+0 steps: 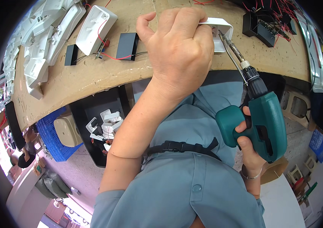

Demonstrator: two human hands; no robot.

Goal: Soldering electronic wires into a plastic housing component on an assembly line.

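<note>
My left hand [176, 45] is closed around a white plastic housing [222, 30] on the wooden workbench [93, 76]; most of the housing is hidden under my fingers. My right hand [247, 140] grips a teal electric screwdriver [260, 121] by its handle, a finger on the trigger. Its long metal bit [231, 47] angles up and left, with the tip inside the open white housing. A black box [127, 45] with red wires lies just left of my left hand.
A white plastic cover [95, 28] and a pile of white housings [43, 41] lie at the bench's left. Black boxes with red wires [266, 24] sit at the right. Below the bench stand a black bin with white parts [102, 127] and a blue crate [53, 136].
</note>
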